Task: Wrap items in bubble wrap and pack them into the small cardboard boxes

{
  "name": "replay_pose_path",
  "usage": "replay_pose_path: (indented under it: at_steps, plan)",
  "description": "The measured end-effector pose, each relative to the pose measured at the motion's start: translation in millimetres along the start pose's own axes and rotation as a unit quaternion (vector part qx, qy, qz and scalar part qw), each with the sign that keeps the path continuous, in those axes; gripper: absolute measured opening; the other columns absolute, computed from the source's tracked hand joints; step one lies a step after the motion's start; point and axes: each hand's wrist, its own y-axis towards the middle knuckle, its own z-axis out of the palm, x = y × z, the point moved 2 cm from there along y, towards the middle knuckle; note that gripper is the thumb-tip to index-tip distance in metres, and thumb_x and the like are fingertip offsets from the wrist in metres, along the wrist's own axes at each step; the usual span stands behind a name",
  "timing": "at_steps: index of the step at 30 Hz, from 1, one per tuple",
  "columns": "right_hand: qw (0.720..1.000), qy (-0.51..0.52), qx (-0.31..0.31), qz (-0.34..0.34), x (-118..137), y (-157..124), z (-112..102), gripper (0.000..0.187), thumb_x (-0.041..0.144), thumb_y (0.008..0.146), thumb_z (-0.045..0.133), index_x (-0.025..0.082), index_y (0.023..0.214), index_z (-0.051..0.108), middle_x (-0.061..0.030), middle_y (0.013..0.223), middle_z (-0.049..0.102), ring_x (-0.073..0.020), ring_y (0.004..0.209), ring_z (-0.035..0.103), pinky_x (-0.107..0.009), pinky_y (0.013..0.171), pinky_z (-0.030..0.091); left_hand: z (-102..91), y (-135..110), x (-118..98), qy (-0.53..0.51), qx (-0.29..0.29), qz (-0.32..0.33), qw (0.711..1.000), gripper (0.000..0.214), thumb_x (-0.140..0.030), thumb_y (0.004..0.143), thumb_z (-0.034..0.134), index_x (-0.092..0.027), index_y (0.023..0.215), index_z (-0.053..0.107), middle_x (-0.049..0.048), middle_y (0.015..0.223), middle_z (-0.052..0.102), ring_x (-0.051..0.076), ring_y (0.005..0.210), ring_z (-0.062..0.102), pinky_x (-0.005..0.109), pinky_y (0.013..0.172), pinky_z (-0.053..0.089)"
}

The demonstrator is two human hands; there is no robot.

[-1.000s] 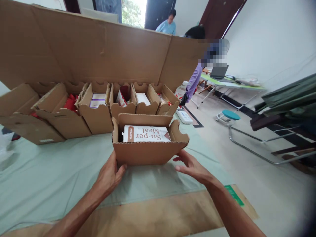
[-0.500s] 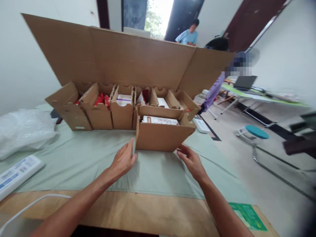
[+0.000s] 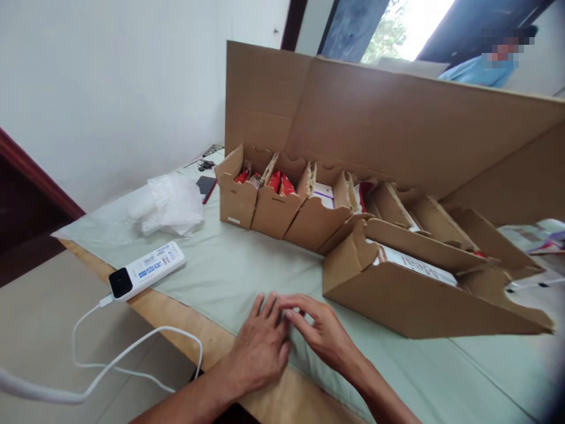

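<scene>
My left hand [image 3: 263,341] lies palm down on the pale green cloth [image 3: 212,277] near the table's front edge, fingers stretched out. Beside it my right hand [image 3: 320,327] hovers with curved fingers apart, its fingertips close to the left fingers; whether they touch I cannot tell. Neither hand holds anything. To the right stands a cardboard bin [image 3: 397,297] containing a white box marked "Meal" [image 3: 415,265]. Behind it, a row of cardboard bins [image 3: 278,212] holds red packets [image 3: 282,183] and a white box with a purple stripe [image 3: 323,194].
A tall cardboard panel [image 3: 375,118] rises behind the bins. Left lie bubble wrap [image 3: 172,203], a dark flat device [image 3: 206,187] and a white power bank [image 3: 148,270] with a white cable [image 3: 132,356] hanging past the table edge. A person in blue [image 3: 481,72] is in the background.
My view has swung left. Both hands have left the sides of the front bin and come together on the cloth to its left. The front bin appears to stay in place.
</scene>
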Motion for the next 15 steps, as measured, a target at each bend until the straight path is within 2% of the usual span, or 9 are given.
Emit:
replay_pose_path:
  at_steps: [2, 5, 7, 10, 13, 15]
  plan:
    - [1.0, 0.01, 0.014, -0.025, 17.0, 52.5, 24.5, 0.023, 0.023, 0.091, 0.058, 0.025, 0.101, 0.078, -0.0077, 0.11, 0.079, -0.0238, 0.101, 0.074, -0.037, 0.09, 0.058, -3.8, 1.8, 0.4, -0.035, -0.008, -0.002, 0.999, 0.06, -0.044, 0.097, 0.059, -0.021, 0.15, 0.047, 0.0112, 0.158, 0.05, 0.034, 0.151, 0.036, 0.055, 0.128, 0.022]
    - [0.996, 0.092, -0.004, 0.023, 29.5, 133.9, 61.1, 0.021, 0.019, 0.082, 0.067, 0.024, 0.099, 0.078, -0.0071, 0.11, 0.079, -0.0248, 0.103, 0.071, -0.041, 0.097, 0.054, -7.3, 2.8, 3.4, -0.057, -0.002, -0.011, 0.998, 0.054, -0.044, 0.097, 0.059, -0.016, 0.143, 0.055, 0.0144, 0.151, 0.055, 0.035, 0.147, 0.041, 0.057, 0.128, 0.023]
    - [0.981, 0.171, -0.029, 0.086, 32.1, 186.8, 86.4, 0.025, 0.017, 0.076, 0.071, 0.022, 0.1, 0.076, -0.0062, 0.105, 0.078, -0.0235, 0.099, 0.071, -0.04, 0.095, 0.054, -4.6, 2.8, 5.6, -0.07, -0.012, -0.009, 0.997, 0.058, -0.044, 0.097, 0.058, -0.016, 0.147, 0.051, 0.0149, 0.152, 0.054, 0.035, 0.147, 0.04, 0.06, 0.127, 0.024]
    - [0.968, 0.21, -0.057, 0.125, 34.9, 254.6, 122.6, 0.035, 0.027, 0.077, 0.074, 0.019, 0.111, 0.071, -0.0074, 0.105, 0.076, -0.0219, 0.094, 0.07, -0.036, 0.085, 0.056, 8.1, 6.0, 5.6, -0.1, -0.051, 0.013, 0.994, 0.066, -0.041, 0.097, 0.058, -0.022, 0.157, 0.038, 0.0104, 0.154, 0.054, 0.034, 0.149, 0.039, 0.062, 0.125, 0.027]
    - [0.954, 0.248, -0.09, 0.144, 39.4, 296.1, 149.3, 0.045, 0.038, 0.072, 0.079, 0.017, 0.109, 0.069, -0.0067, 0.095, 0.074, -0.0205, 0.086, 0.068, -0.035, 0.081, 0.054, 24.9, 13.7, 2.7, -0.108, -0.078, -0.008, 0.991, 0.057, -0.032, 0.1, 0.051, -0.029, 0.156, 0.04, 0.0073, 0.144, 0.063, 0.032, 0.139, 0.051, 0.057, 0.12, 0.038]
    - [0.945, 0.279, -0.101, 0.133, 45.5, 304.6, 158.1, 0.039, 0.042, 0.071, 0.078, 0.017, 0.099, 0.069, -0.0045, 0.087, 0.072, -0.0194, 0.081, 0.066, -0.034, 0.08, 0.053, 31.9, 17.8, 1.2, -0.103, -0.083, -0.04, 0.99, 0.053, -0.027, 0.101, 0.044, -0.027, 0.154, 0.043, 0.0095, 0.141, 0.066, 0.032, 0.133, 0.057, 0.056, 0.114, 0.045]
